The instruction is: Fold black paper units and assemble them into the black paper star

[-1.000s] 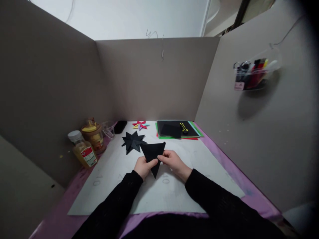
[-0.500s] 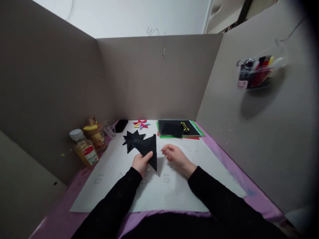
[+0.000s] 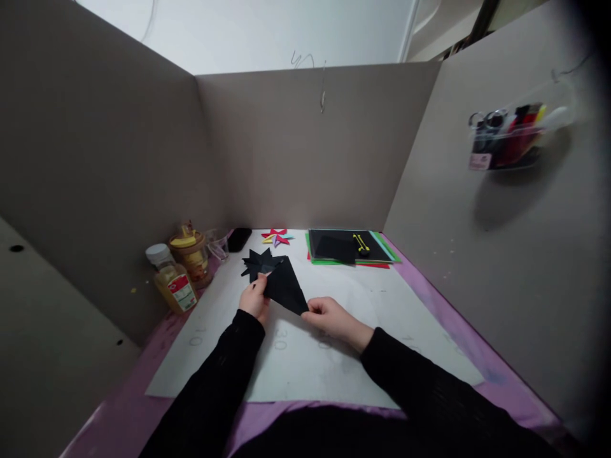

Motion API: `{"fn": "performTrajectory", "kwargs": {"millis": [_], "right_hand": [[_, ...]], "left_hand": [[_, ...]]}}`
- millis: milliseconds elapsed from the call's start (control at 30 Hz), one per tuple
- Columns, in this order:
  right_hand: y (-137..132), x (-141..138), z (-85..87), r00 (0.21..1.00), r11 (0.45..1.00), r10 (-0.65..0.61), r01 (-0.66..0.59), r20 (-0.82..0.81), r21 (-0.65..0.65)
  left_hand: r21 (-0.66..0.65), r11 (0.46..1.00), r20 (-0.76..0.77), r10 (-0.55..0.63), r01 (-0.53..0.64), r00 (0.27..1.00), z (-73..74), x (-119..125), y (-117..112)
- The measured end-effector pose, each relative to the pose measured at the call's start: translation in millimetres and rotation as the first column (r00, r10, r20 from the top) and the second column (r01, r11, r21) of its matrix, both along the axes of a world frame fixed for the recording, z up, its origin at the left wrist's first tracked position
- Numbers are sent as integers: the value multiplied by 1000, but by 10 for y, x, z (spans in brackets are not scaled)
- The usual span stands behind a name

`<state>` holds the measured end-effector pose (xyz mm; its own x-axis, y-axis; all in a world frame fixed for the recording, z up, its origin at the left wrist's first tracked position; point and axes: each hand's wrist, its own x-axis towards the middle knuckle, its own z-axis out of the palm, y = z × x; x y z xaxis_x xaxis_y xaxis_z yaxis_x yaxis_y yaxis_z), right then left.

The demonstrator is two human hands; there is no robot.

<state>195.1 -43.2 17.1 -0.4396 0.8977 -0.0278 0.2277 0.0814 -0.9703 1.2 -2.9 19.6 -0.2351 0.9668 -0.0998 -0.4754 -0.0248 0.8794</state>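
Note:
A folded piece of black paper (image 3: pixel 288 285), roughly triangular, is held just above the white sheet (image 3: pixel 229 356). My left hand (image 3: pixel 255 299) is closed on its left edge, thumb on top. At its lower right tip, my right hand (image 3: pixel 331 319) pinches the point between thumb and fingers. Behind the folded paper lies a black paper star (image 3: pixel 258 261) with several points, partly covered by the paper and my left hand.
At the back are a small colourful paper star (image 3: pixel 277 237), a black phone (image 3: pixel 239 240), and stacked coloured paper (image 3: pixel 329 245) with a yellow-black cutter (image 3: pixel 361 244). A glue bottle (image 3: pixel 174 283) and brown cup (image 3: pixel 195 254) stand left. A clear holder (image 3: pixel 510 143) hangs on the right wall.
My right hand has come to the folded paper and taken hold of its tip. My left hand has shifted its grip to the left edge, and the paper has turned. The view has swung slightly left.

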Motion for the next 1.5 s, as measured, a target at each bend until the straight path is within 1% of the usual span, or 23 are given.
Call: {"fn": "performTrajectory", "kwargs": {"millis": [67,133,167,200,267,300,333,367,400,467,567,700,833,933,1033,1100,1167,1233,1267,1300,1333,1400,1500], "right_hand": [[17,38,-10,1000,1000,18,-17,3,-16],[52,55,-15,999,999,-34,34,-21,-12],[76,55,-16,996,997,-79,80,-43,2],[100,51,-18,990,992,-124,126,-68,24],[139,34,-25,978,981,-175,183,-110,69],[149,24,-30,977,979,-175,186,-120,82],[153,14,-35,979,980,-167,178,-120,90],[149,4,-39,982,982,-153,163,-108,96],[141,-4,-41,987,985,-135,144,-88,100],[116,-15,-37,994,988,-103,108,-45,109],[88,-16,-21,997,989,-76,78,-20,128],[91,7,-18,999,996,-29,31,-15,86],[117,-3,-26,985,988,-100,115,-140,104],[118,-37,-42,989,990,-91,103,-114,100],[97,-52,-63,997,998,-50,53,-59,38],[88,-43,-68,998,1000,-14,13,-64,-19],[90,-16,-61,997,998,12,-17,-71,-68],[100,29,-41,998,995,24,-31,-66,-99],[106,61,-27,998,994,28,-33,-52,-101],[113,99,-8,999,995,35,-37,-25,-92],[119,142,15,999,996,45,-44,15,-72],[136,236,72,991,998,69,-69,115,-5],[183,364,165,973,986,75,-105,218,128]], "left_hand": [[-25,990,107,140,-139,984,36,-169,93],[1,980,141,196,-199,970,55,-244,135],[15,981,139,188,-192,972,53,-231,128],[31,987,120,153,-158,981,40,-183,102],[56,998,6,-37,37,999,-15,-9,5],[48,985,-90,-161,165,983,-53,97,-56],[37,967,-187,-242,253,952,-95,202,-115],[11,956,-275,-280,294,920,-136,296,-169],[-25,960,-337,-270,278,902,-172,371,-212],[-65,975,-373,-220,211,901,-220,457,-258],[-55,989,-350,-145,134,925,-219,449,-242],[-27,999,-282,-51,45,958,-148,350,-163],[-38,997,-323,-78,69,943,-160,340,-158],[-72,988,-345,-150,133,927,-202,377,-188],[-68,989,-241,-143,130,960,-163,320,-153],[-40,998,-93,-54,51,994,-85,200,-83],[-2,1000,24,10,-10,1000,5,43,-1],[17,1000,48,25,-25,999,84,-112,69],[9,998,70,58,-59,996,115,-179,95],[-12,991,89,136,-136,987,139,-234,112],[-10,987,89,159,-159,983,157,-276,123],[11,990,36,142,-142,989,177,-319,120],[86,995,-163,56,-42,985,184,-292,72]]}}
